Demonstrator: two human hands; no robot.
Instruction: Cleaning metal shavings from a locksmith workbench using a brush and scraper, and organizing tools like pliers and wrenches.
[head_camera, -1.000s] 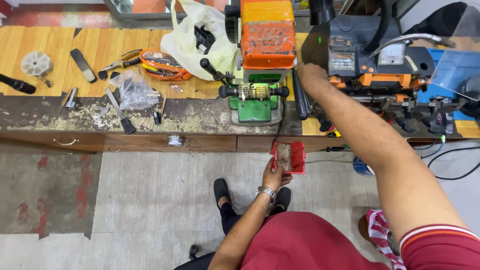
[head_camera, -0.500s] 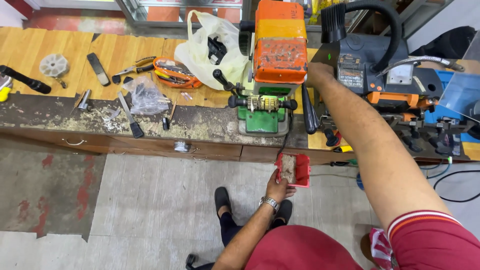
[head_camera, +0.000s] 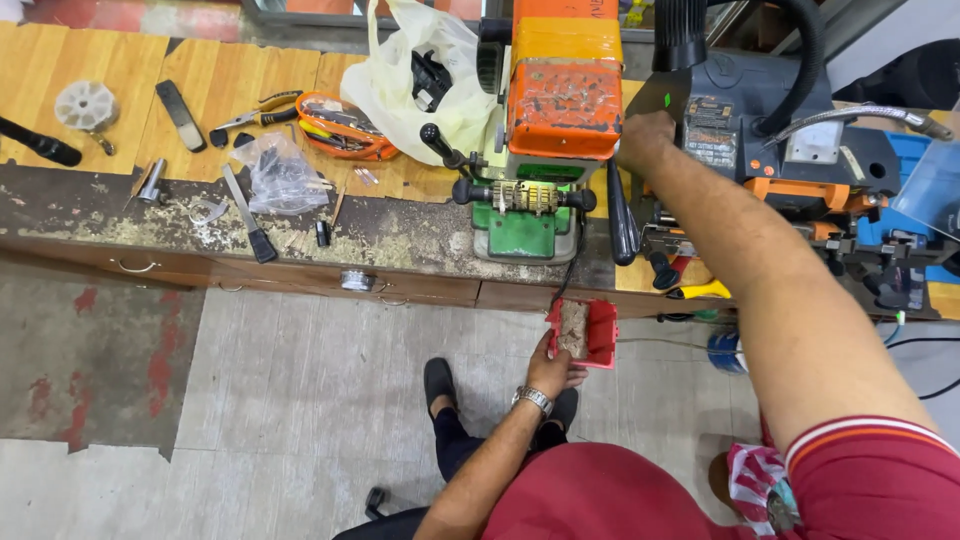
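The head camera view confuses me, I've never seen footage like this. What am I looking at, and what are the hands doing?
The camera sits on a person's head and looks down, so you see their own arms, red shirt and shoes. The left hand holds a small red tray with pale debris in it below the bench edge. The right hand reaches up between an orange and green machine and a dark grey machine and touches the grey one. On the wooden workbench lie pliers, a clear plastic bag, a pale plastic bag and a small brush.
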